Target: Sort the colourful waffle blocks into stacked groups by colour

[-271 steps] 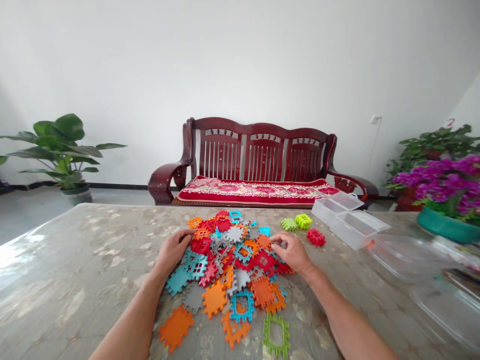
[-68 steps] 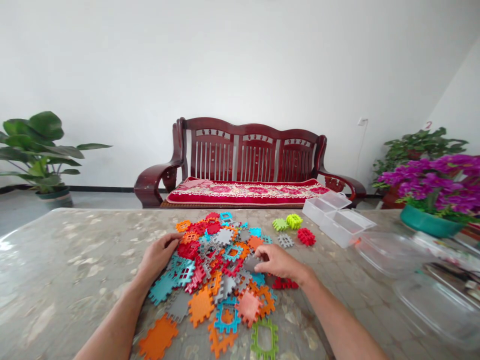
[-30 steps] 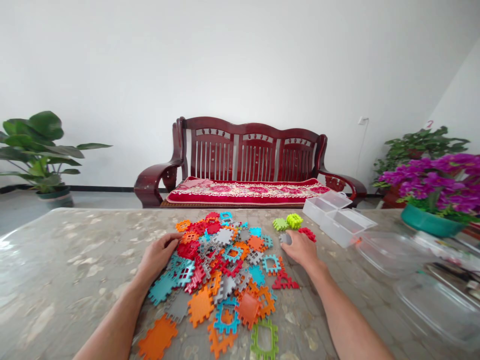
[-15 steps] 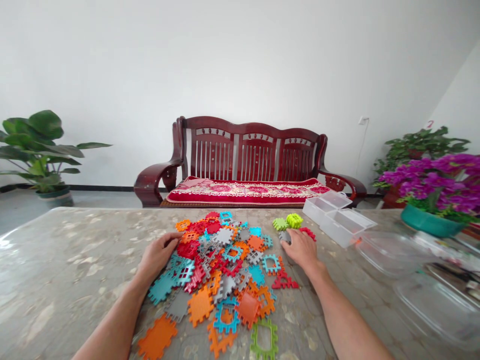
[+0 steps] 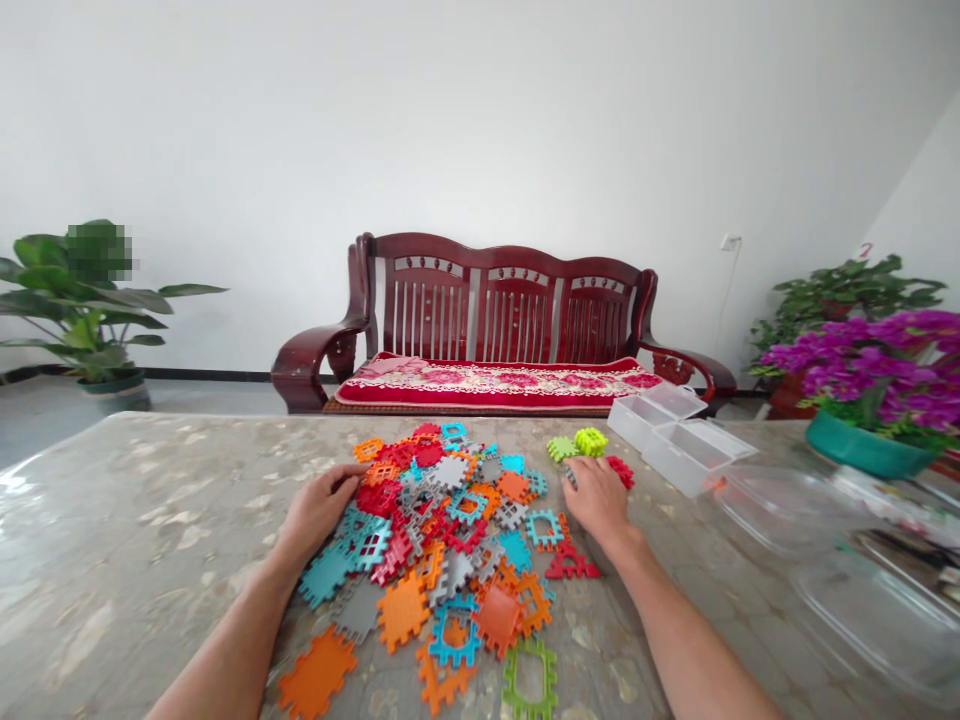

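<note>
Many flat toothed plastic pieces in red, orange, blue, grey and green lie in a loose pile [image 5: 450, 575] on the table. My left hand [image 5: 322, 510] rests at the pile's left edge, its fingers bent beside the red and orange pieces; whether they hold anything is hidden. To the right of the pile, my right hand [image 5: 598, 500] is over a grey piece [image 5: 571, 474], with its fingers around it. A red piece [image 5: 621, 471] shows just right of that hand. Beyond it are a light green piece [image 5: 562, 448] and a yellow-green block shape [image 5: 591, 441].
Clear plastic boxes [image 5: 694, 455] with open lids stand at the right, with transparent lids [image 5: 780, 505] nearer. Purple flowers fill a teal pot [image 5: 866, 446] at the far right. A wooden bench [image 5: 517, 310] is behind the table [image 5: 135, 520].
My right hand has shifted slightly over the grey piece, which is now more covered. My left hand and the pile look the same.
</note>
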A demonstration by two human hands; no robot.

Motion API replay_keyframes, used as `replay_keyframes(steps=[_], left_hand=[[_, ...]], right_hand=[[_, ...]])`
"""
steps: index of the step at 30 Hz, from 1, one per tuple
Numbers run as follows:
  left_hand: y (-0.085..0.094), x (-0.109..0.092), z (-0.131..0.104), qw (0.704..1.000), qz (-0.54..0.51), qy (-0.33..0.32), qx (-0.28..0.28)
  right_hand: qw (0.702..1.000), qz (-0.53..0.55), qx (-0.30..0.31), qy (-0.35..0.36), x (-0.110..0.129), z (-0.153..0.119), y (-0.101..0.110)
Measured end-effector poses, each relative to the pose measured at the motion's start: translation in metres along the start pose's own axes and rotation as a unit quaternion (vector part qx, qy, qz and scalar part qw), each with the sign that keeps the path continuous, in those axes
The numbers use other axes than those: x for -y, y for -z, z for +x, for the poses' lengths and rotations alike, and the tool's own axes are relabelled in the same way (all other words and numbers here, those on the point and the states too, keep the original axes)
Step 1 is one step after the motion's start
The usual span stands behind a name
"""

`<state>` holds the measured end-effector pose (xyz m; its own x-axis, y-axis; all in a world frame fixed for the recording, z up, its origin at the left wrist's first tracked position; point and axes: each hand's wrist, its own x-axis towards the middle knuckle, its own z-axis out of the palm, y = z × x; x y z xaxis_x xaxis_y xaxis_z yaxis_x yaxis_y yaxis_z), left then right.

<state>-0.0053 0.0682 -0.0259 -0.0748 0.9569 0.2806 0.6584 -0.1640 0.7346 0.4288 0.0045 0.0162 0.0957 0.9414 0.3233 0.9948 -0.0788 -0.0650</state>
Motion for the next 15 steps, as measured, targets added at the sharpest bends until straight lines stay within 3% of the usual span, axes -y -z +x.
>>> replay_keyframes(steps=[8,15], left_hand=[[0.0,-0.002,-0.001,1.0,-0.003,0.0,0.002],[-0.001,0.002,0.0,1.0,-0.001,0.001,0.0]], right_hand=[[0.968,0.228,0.071,0.076,0.032,-0.004,-0.033],[0.943,0.324,0.063,0.042,0.063,-0.02,-0.046]])
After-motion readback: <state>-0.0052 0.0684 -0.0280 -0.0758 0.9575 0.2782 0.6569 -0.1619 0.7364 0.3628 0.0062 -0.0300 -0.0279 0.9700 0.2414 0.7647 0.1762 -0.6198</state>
